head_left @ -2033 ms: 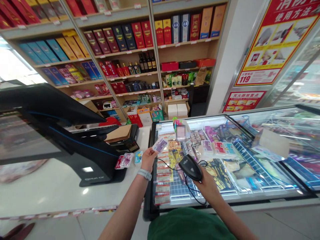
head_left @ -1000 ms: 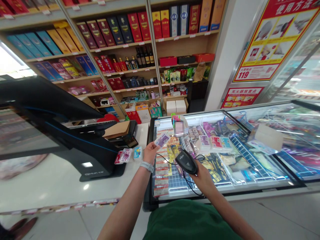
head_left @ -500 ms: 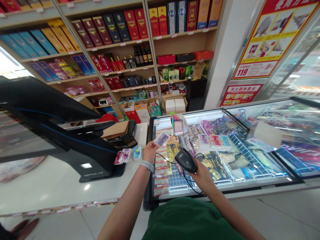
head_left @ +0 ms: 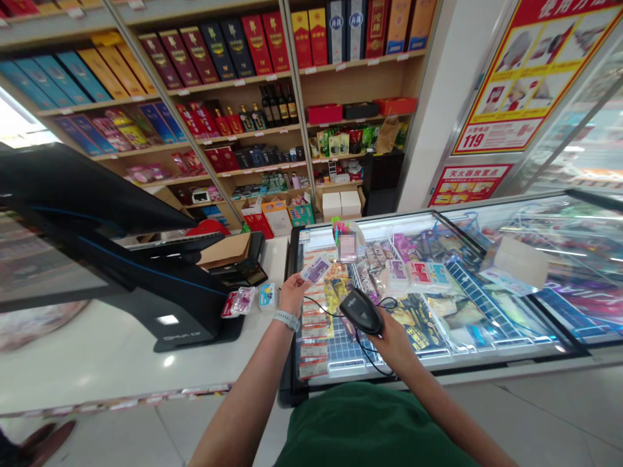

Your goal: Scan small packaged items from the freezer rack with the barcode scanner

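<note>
Left hand [head_left: 293, 297] pinches a purple-labelled plastic pack [head_left: 317, 268] by its near end, apparently to leave the label uncovered, above the chest freezer [head_left: 290, 366]; the right hand [head_left: 387, 333] grips a corded barcode scanner [head_left: 361, 312], angled towards the pack, seemingly for clear aim.

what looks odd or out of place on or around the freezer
Mainly the pale, apparently open carton on the freezer: it sits askew, unlike the small packs lined up nearby. The left hand holds a purple-labelled pack, the right hand a scanner. I see no spill or damage.
</note>
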A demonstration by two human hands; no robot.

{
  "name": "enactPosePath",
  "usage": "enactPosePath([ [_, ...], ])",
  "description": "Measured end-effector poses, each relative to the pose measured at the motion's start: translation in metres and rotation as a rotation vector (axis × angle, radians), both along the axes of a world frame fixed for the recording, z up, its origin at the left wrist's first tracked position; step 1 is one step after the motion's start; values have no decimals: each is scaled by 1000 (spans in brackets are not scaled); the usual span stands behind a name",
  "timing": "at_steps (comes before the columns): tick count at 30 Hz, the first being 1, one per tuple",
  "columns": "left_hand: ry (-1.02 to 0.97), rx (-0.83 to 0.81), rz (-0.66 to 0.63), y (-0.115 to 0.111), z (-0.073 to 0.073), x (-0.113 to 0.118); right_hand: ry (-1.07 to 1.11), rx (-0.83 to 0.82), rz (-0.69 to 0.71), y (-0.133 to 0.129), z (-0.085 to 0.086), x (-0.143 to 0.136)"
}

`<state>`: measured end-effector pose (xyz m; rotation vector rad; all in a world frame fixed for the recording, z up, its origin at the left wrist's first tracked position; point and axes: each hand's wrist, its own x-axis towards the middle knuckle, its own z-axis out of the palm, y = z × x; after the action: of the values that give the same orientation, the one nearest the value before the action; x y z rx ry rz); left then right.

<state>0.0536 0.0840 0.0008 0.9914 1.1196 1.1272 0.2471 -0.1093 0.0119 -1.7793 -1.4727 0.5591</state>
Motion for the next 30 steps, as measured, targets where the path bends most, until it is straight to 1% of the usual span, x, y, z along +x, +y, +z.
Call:
enactPosePath([
  [14,9,9,-1,-1,2,0,10,-16,9,-1,3,0],
  [24,19,9,-13,1,-2,-1,2,-22,0,-1,3,0],
  [30,26,18,-10,0,-1,-1,13,-20,4,-1,4,-1],
])
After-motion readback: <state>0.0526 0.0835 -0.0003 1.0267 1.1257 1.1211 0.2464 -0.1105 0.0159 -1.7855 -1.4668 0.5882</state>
